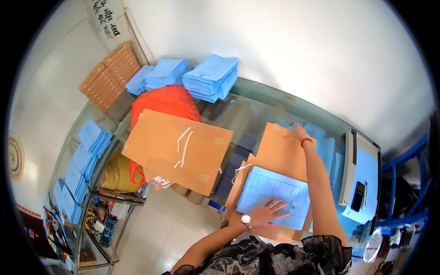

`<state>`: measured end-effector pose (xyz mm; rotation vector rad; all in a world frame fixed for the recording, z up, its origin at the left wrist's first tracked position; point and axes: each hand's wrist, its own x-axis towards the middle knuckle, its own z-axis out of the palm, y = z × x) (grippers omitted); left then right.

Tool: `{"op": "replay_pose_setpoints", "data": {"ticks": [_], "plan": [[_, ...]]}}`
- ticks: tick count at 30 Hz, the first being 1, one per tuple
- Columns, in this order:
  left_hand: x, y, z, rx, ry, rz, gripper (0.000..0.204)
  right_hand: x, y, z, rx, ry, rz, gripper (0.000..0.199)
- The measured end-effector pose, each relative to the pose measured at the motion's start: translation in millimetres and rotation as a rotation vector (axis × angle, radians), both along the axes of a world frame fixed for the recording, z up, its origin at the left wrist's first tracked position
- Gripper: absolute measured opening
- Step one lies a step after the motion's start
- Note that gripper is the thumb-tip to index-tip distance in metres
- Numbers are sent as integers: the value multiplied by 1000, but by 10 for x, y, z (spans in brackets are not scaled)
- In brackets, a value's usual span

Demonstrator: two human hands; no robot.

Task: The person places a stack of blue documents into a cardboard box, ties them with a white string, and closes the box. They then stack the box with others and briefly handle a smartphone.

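Note:
My left hand [269, 213] lies with its fingers spread on a stack of light blue printed sheets [253, 187]. Under the sheets is an opened tan cardboard file folder [280, 153]. At the folder's far edge my right hand [300, 133] has its thumb on the board and its fingers over the edge, gripping it. A white tie string [244, 167] sticks out by the near-left corner of the sheets. To the left, another tan folder [181, 147] lies flat with white strings loose on top, partly over a red plastic bag [166, 100].
Stacks of blue papers [211, 75] and upright tan folders [111, 75] stand along the wall. More blue stacks [85, 158] line the left glass counter. At the right, a phone [359, 197] rests on blue sheets beside a grey-edged device [348, 169]. Blue metal frames [408, 183] stand beyond.

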<state>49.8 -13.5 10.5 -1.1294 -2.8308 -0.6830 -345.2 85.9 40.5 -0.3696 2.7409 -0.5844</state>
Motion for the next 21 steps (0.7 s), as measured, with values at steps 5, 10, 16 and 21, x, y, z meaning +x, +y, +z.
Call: {"op": "replay_pose_setpoints", "data": {"ticks": [5, 10, 16, 21], "plan": [[-8, -7, 23, 42, -16, 3, 83, -23, 11, -53, 286, 82, -58, 96], [-51, 9, -2, 48, 24, -15, 83, -81, 270, -80, 248, 115, 23, 91], [-6, -8, -125, 49, 101, 12, 81, -109, 102, 36, 274, 27, 73, 95], [-61, 6, -46, 114, 48, -27, 88, -350, 238, -207, 109, 70, 25, 91]]}}
